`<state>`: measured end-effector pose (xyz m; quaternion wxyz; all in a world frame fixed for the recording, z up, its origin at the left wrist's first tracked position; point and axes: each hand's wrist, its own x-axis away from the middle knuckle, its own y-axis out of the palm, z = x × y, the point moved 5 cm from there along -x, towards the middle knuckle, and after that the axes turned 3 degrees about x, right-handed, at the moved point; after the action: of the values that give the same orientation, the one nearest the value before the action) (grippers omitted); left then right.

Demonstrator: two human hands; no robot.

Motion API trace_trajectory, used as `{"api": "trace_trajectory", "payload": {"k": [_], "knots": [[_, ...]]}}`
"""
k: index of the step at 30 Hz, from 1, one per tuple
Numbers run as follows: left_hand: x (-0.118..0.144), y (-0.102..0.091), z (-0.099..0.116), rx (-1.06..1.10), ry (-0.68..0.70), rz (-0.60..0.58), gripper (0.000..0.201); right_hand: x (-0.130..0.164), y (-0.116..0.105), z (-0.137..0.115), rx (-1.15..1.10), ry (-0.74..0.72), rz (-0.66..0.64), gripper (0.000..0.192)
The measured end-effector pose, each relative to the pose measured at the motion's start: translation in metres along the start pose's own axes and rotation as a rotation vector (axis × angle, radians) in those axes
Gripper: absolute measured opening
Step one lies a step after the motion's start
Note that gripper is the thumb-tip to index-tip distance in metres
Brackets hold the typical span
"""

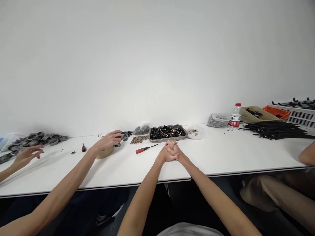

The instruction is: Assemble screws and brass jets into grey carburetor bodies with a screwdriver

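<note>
- Left hand and right hand are clasped together, fingers interlaced, resting on the white tabletop; both closed on each other and grasping no object, which reads as a resting posture.
- Just beyond the clasped hands sits a metal tray heaped with small dark parts, within easy reach straight ahead.
- Just to the left of the hands lies a red-handled screwdriver, flat on the tabletop, shaft pointing toward the tray.
- Farther left of the tray: a loose pile of small brass-coloured pieces and a dark bag, grouped like sorted stock.
- Right of the tray, a clear bag; well beyond it, a water bottle and a bundle of black rods.
- Well to the left, a co-worker's hand reaches onto grey metal parts; another co-worker's hand hovers near a stack of grey castings.
- At far right, another person's forearm rests at the tabletop's edge.
</note>
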<state>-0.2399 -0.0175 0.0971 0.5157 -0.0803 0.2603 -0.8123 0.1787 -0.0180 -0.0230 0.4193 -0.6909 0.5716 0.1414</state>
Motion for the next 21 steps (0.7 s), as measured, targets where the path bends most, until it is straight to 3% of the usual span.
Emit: {"api": "trace_trajectory", "payload": {"k": [3, 9, 21], "knots": [[-0.003, 0.014, -0.018, 0.185, -0.083, -0.084, 0.049, 0.000, 0.001, 0.002, -0.006, -0.001, 0.000, 0.030], [-0.005, 0.010, -0.043, 0.360, -0.147, -0.117, 0.049, -0.001, 0.000, 0.000, -0.016, -0.005, -0.002, 0.031], [-0.004, 0.023, -0.042, 0.335, -0.137, -0.201, 0.050, -0.001, 0.000, -0.001, -0.023, 0.001, -0.013, 0.033]]}}
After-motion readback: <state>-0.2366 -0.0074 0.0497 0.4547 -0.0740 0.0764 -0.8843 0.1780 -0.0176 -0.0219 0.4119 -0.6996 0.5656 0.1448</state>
